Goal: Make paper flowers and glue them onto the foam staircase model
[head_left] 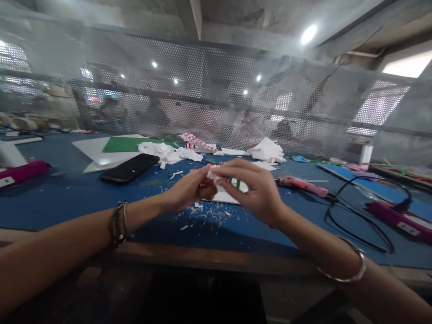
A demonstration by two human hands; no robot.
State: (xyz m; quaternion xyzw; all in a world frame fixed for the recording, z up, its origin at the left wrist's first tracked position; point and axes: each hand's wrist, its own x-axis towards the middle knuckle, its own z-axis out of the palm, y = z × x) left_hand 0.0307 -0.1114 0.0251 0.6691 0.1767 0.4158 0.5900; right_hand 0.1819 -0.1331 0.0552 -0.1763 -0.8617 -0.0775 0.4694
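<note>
My two hands meet above the blue work surface, in the middle of the head view. My right hand (253, 186) pinches a small crumpled white piece (212, 174), which looks like tissue, between thumb and fingers. Curled beside it, my left hand (192, 186) has its fingertips against the same spot; whatever it grips is mostly covered by the fingers. Beneath the hands lies a white board (224, 196) with green strips on it, partly hidden by my right hand. White shavings (216, 213) are scattered on the surface just in front of the board.
A black phone (130, 168) lies left, near white and green sheets (124, 144). Crumpled tissue (162, 153) and a tissue stack (268, 150) sit behind. To the right are a pink-handled tool (303, 185), a looped black cable (337, 220) and a purple power strip (401, 222).
</note>
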